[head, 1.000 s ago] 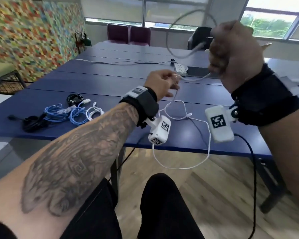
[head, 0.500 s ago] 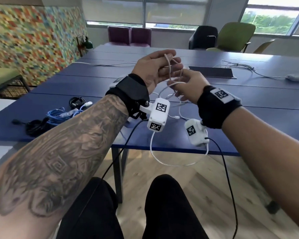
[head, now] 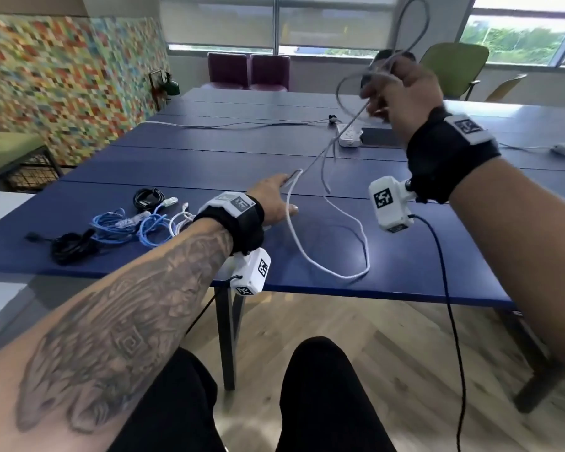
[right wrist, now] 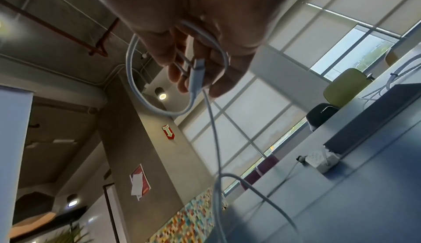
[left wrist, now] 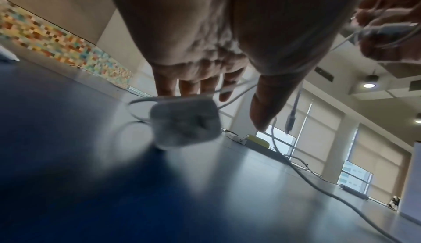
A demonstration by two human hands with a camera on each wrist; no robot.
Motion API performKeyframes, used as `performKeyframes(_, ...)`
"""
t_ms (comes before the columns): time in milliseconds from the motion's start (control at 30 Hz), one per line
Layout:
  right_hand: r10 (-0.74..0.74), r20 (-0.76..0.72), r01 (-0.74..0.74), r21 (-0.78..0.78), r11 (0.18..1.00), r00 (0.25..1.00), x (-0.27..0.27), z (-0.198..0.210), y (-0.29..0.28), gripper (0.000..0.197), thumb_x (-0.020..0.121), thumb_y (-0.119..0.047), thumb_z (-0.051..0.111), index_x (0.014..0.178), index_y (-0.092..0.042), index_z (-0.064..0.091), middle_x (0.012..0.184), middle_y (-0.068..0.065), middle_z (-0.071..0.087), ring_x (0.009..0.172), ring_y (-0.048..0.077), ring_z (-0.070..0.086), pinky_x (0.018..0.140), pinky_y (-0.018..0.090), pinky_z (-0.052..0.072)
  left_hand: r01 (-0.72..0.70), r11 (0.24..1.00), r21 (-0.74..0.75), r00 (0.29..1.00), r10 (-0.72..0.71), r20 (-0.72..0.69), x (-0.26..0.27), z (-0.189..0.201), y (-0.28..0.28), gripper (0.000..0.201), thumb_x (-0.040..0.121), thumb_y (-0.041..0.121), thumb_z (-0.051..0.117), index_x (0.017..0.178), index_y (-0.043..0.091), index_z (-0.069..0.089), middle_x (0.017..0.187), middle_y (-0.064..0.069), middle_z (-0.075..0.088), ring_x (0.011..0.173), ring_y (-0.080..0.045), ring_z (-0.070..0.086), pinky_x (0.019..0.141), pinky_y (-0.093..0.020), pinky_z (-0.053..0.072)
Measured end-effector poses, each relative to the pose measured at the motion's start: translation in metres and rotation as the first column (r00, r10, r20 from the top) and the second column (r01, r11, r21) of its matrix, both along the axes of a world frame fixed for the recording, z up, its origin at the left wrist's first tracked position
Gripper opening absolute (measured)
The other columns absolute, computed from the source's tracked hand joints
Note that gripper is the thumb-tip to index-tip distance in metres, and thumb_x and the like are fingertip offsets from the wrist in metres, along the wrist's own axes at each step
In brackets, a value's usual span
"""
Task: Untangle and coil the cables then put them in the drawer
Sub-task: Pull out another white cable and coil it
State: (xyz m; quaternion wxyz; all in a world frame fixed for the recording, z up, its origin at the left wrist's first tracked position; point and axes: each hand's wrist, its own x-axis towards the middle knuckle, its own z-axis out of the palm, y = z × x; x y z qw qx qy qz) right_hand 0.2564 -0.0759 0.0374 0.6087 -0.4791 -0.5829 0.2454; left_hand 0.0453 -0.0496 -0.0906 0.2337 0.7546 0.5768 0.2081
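A white cable [head: 333, 272] stretches from my raised right hand [head: 380, 93] down to my left hand [head: 292, 190] and lies in a slack loop on the blue table [head: 437, 262]. My right hand grips several coiled loops of it, and in the right wrist view a connector [right wrist: 197, 70] sits among the curled fingers [right wrist: 173, 57]. My left hand reaches out low over the table with straight fingers [left wrist: 225, 88]; the cable runs across them. A blurred white adapter block [left wrist: 184, 120] lies under that hand. No drawer is in view.
A heap of blue cables [head: 124, 223], a black cable bundle [head: 72, 246], a black coil [head: 147, 199] and a small white cable [head: 180, 220] lies at the table's left front. A white power strip [head: 349, 135] sits further back. Chairs [head: 454, 66] stand behind.
My hands were close together over the table's front. The right hand has risen up and away with the loops, and the left has stretched forward and down, drawing the cable out between them.
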Motion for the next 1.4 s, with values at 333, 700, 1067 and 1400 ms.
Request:
performKeyframes(333, -0.073, 0.062, 0.061, 0.174, 0.983, 0.995, 0.01, 0.019, -0.006, 0.019, 0.088, -0.022, 0.055, 0.076, -0.029, 0.067, 0.081, 0.013, 0.066, 0.074, 0.013, 0.054, 0.069, 0.029, 0.048, -0.1, 0.995, -0.023, 0.986, 0.102, 0.131, 0.0, -0.004, 0.017, 0.028, 0.083, 0.011, 0.071, 0.111, 0.013, 0.068, 0.109, -0.007, 0.07, 0.101, -0.026, 0.065, 0.092, -0.034, 0.051)
performKeyframes(700, 0.104, 0.865, 0.261, -0.26, 0.93, 0.491, -0.002, -0.031, -0.002, 0.056, 0.077, -0.052, 0.078, 0.118, -0.016, 0.062, 0.117, 0.008, 0.064, 0.099, 0.025, 0.059, 0.093, 0.035, 0.049, 0.043, 0.96, -0.277, 0.674, 0.177, 0.717, -0.003, 0.02, 0.003, 0.022, 0.098, 0.002, 0.05, 0.084, 0.012, 0.062, 0.075, -0.009, 0.058, 0.049, -0.014, 0.059, 0.054, -0.023, 0.047)
performKeyframes(1067, 0.136, 0.711, 0.297, -0.449, 0.843, 0.691, 0.002, -0.055, 0.01, 0.023, 0.092, -0.03, 0.062, 0.087, -0.008, 0.067, 0.074, 0.01, 0.061, 0.063, 0.027, 0.058, 0.056, 0.032, 0.052, -0.011, 0.954, -0.3, 0.668, 0.23, 0.708, -0.003, 0.023, 0.002, 0.026, 0.094, -0.002, 0.05, 0.083, 0.017, 0.063, 0.082, -0.002, 0.06, 0.059, -0.011, 0.059, 0.06, -0.022, 0.051)
performKeyframes(1400, 0.043, 0.176, -0.001, -0.235, 0.972, 0.983, -0.003, 0.015, 0.012, 0.013, 0.093, -0.028, 0.048, 0.082, -0.024, 0.054, 0.084, -0.005, 0.056, 0.07, 0.007, 0.057, 0.06, 0.02, 0.051, -0.406, 0.895, 0.184, 0.725, 0.193, 0.661, 0.008, 0.049, 0.011, 0.01, 0.091, 0.026, 0.058, 0.094, 0.017, 0.055, 0.106, -0.007, 0.06, 0.085, -0.017, 0.052, 0.083, -0.028, 0.046)
